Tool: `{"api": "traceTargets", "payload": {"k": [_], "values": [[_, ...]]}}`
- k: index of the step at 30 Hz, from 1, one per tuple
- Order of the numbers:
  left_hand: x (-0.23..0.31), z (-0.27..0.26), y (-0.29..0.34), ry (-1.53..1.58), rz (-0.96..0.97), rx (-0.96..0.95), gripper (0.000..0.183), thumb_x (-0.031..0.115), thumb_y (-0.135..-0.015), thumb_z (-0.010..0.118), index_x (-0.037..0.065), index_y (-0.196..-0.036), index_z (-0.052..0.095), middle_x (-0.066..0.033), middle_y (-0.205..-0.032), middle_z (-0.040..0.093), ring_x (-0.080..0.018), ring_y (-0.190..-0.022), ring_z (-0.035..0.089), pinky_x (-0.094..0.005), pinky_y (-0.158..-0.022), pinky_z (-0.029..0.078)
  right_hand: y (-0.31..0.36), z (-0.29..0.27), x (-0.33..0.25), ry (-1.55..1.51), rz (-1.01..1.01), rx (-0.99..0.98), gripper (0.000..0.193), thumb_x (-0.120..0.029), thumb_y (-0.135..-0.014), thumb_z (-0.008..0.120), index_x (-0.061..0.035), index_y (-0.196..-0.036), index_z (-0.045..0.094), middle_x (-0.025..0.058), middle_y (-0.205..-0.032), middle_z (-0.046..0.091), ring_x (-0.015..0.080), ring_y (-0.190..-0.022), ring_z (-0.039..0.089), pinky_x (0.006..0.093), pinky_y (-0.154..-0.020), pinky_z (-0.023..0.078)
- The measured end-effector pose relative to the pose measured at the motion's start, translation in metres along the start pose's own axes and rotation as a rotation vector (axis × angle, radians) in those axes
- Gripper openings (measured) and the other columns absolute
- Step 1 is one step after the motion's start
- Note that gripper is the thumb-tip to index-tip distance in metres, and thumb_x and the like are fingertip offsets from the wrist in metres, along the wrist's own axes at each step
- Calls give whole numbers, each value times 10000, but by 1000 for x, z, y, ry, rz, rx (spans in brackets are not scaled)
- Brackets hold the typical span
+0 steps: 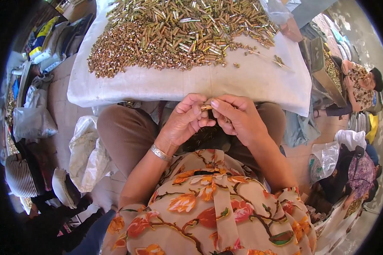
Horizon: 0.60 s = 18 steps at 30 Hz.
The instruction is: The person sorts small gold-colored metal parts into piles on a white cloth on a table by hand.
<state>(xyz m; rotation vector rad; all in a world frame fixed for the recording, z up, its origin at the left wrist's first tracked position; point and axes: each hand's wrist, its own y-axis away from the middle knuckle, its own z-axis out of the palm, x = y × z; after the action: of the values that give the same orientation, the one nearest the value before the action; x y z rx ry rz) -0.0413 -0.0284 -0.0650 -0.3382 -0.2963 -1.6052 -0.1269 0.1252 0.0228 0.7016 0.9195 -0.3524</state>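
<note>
Far left: a clear plastic bag [35,122] is resting on the floor; nearer the person's knee, a white sack [88,155] is lying crumpled. On the white-covered counter [136,88], short metal pieces [108,53] are forming the left part of a heap, with longer metal tubes [191,20] spreading beside them. The left hand [179,123], a silvery bracelet [160,152] circling its wrist, is pinching one end of a small golden metal piece [206,107] between its fingers. This piece is sitting between both hands, just off the counter's near edge. The right hand [241,120] is gripping the other end; its lower fingers are curling around something small, partly hidden. Farther right, a thin stick [266,57] is lying on the counter, and a box [327,74] is holding more metal pieces.
</note>
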Motion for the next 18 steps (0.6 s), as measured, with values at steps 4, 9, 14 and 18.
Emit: {"api": "traceTargets", "payload": {"k": [4, 9, 14, 18], "values": [[7, 10, 0, -120, 41, 101, 214, 137, -925, 581, 35, -1113, 569, -59, -919, 645, -158, -815, 658, -363, -800, 565, -6, -4, 6, 3, -25, 36, 233, -232, -932, 586, -2, -940, 625, -7, -689, 525, 41, -492, 416, 188, -388, 260], [18, 15, 4, -364, 157, 298, 175, 107, -915, 593, 18, -1064, 607, -84, -945, 671, -160, -818, 669, -279, -770, 564, -23, -12, 19, -277, 64, 24, 454, -414, -973, 435, 6, -1029, 599, 67, -815, 620, 138, -664, 594, 253, -492, 453], [16, 22, 4, -659, 206, 374, 174, 90, -913, 598, 15, -1069, 615, -66, -958, 671, -128, -829, 657, -247, -773, 533, -25, -10, 23, -468, 105, -40, 621, -510, -983, 289, 38, -1108, 554, 130, -923, 654, 239, -867, 652, 400, -778, 548], [18, 20, 6, -787, 242, 400, 190, 85, -912, 603, 13, -1088, 617, -50, -969, 669, -96, -843, 636, -233, -777, 506, -20, -5, 22, -495, 58, -79, 594, -470, -984, 342, 58, -1213, 490, 142, -1062, 612, 246, -1000, 607, 441, -917, 486]]}}
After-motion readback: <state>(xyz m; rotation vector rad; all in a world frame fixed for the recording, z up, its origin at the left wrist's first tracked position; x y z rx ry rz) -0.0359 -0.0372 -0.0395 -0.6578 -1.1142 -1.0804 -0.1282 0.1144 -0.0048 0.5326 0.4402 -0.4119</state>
